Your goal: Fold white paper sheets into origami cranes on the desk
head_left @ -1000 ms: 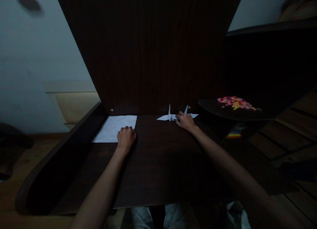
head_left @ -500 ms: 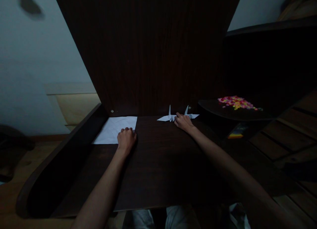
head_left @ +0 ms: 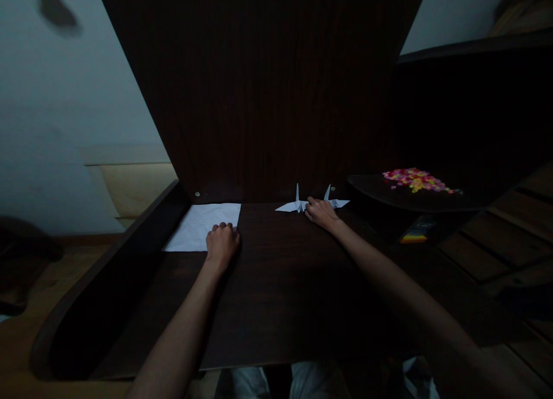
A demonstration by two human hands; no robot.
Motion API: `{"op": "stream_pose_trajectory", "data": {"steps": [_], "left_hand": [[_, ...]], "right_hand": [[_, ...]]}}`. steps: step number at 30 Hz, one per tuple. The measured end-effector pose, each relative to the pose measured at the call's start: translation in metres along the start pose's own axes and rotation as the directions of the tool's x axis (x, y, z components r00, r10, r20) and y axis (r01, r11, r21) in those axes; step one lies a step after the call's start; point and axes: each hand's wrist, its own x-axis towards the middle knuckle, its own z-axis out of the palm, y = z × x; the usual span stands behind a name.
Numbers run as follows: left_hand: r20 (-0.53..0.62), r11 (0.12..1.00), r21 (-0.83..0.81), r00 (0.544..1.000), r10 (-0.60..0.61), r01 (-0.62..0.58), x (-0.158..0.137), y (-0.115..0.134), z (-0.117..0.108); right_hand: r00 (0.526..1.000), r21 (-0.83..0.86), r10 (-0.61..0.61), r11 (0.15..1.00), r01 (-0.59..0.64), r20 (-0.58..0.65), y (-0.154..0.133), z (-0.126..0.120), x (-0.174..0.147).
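Observation:
A square sheet of white paper [head_left: 194, 226] lies on the dark desk at the left, lightly creased. My left hand [head_left: 222, 240] rests as a closed fist over its near right corner, knuckles up; the fingertips are hidden beneath. Two folded white paper cranes stand side by side against the back panel. The left paper crane [head_left: 296, 206] shows its pointed wing and upright tip. My right hand [head_left: 322, 212] covers much of the right paper crane [head_left: 341, 204], its fingers closed around the near side. Exactly where the fingers grip is hard to see in the dim light.
A heap of small pink, red and yellow pieces [head_left: 417, 180] lies on a rounded side shelf [head_left: 371, 192] at the right. Below it is a rainbow-striped item [head_left: 413, 238]. A raised side board [head_left: 108, 278] bounds the desk on the left; a tall dark panel [head_left: 268, 99] rises behind.
Both hands stay in nearly the same place, and the paper and cranes have not visibly moved. The whole view has shifted very slightly.

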Motion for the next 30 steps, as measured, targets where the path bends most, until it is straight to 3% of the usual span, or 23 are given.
{"op": "stream_pose_trajectory", "data": {"steps": [12, 30], "left_hand": [[-0.008, 1.000, 0.013, 1.000, -0.002, 0.002, 0.000, 0.000, 0.002], [0.006, 1.000, -0.007, 1.000, -0.004, 0.005, 0.000, 0.000, -0.001]], "right_hand": [[0.997, -0.046, -0.081, 0.996, 0.081, 0.010, 0.000, -0.002, 0.000], [0.998, -0.028, 0.066, 0.997, -0.065, 0.024, 0.012, -0.006, -0.023]]}}
